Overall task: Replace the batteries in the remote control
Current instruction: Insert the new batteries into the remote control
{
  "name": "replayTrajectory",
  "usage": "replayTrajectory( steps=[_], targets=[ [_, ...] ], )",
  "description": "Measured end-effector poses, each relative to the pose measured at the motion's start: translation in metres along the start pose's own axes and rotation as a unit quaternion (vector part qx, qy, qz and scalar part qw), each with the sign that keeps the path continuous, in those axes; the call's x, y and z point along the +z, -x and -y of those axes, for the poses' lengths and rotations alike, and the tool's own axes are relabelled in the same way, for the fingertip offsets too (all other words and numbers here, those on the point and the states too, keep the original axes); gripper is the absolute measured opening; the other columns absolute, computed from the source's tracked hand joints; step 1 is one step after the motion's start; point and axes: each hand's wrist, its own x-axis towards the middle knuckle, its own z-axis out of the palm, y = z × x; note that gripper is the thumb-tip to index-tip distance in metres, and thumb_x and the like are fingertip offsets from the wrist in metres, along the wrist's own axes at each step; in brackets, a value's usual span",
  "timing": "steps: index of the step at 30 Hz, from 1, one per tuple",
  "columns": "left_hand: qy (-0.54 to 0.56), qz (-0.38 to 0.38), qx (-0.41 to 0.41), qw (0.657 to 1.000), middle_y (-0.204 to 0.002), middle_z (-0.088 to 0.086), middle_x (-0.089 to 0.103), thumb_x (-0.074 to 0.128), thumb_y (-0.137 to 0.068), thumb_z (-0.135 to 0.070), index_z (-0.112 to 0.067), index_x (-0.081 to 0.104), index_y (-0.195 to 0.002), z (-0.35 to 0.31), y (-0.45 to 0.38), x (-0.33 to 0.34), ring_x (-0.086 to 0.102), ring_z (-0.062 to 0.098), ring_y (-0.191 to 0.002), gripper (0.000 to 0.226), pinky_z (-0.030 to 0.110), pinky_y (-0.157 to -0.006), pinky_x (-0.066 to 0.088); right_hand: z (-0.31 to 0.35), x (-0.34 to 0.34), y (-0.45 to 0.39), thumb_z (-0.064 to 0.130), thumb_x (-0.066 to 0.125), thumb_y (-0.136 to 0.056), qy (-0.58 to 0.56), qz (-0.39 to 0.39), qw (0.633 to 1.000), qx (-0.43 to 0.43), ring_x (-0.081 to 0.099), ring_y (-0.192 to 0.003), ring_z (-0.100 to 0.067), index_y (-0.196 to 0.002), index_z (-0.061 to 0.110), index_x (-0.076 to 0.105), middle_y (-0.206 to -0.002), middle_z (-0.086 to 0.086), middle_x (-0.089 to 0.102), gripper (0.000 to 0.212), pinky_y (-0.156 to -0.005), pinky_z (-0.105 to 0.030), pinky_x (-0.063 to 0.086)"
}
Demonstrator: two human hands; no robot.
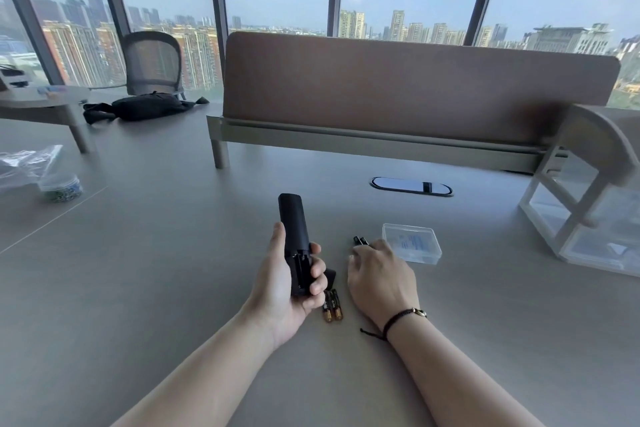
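The person's left hand (pixel 289 282) is wrapped around the black remote control (pixel 293 236), holding it above the table (pixel 173 253) with its back side up. The battery compartment near the lower end is open and looks empty. Just to the right of the remote, two batteries (pixel 331 306) with gold ends lie side by side on the table, and a dark piece (pixel 330 277), maybe the cover, lies beside them, partly hidden by the fingers. Farther right of the remote, the right hand (pixel 379 276) is lowered to the table with fingers curled over two more small dark batteries (pixel 360 240); if it already pinches them I cannot tell. A clear plastic box (pixel 412 242) stands just beyond that hand.
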Motion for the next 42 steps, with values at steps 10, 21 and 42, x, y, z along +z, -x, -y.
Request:
replayTrajectory(
  steps=[10,21,42],
  targets=[
    [-0.017,0.027,-0.004,0.999,-0.06,0.007,0.042,0.04,-0.086,-0.074,-0.009,0.054,-0.088,0.0,0.003,0.001,0.036,0.019,-0.042,0.067,0.024,-0.04,0.017,-0.009,-0.009,0.015,0.02,0.05,-0.091,-0.061,0.004,0.997,0.046,0.065,-0.083,-0.031,-0.095,0.029,0.071,-0.104,0.002,0.058,0.023,-0.06,-0.03,0.041],
    [-0.05,0.056,0.006,0.997,-0.06,0.007,0.041,0.039,-0.085,-0.074,-0.009,0.052,-0.089,0.005,0.003,0.003,0.036,0.018,-0.043,0.066,0.022,-0.038,0.019,-0.03,-0.031,0.043,0.014,0.06,-0.081,-0.158,0.063,0.984,0.055,0.059,-0.083,-0.009,-0.075,0.034,0.066,-0.091,0.013,0.063,0.021,-0.071,-0.028,0.05],
    [-0.142,0.036,0.012,0.989,-0.075,0.011,0.057,0.052,-0.096,-0.042,-0.006,0.062,-0.108,0.01,0.009,0.009,0.054,0.022,-0.054,0.039,0.023,-0.038,0.028,-0.011,-0.045,0.046,-0.008,0.068,-0.085,-0.581,-0.001,0.808,0.102,0.068,-0.058,-0.023,-0.077,0.002,0.067,-0.061,-0.007,0.07,0.012,-0.063,-0.036,0.057]
  ],
)
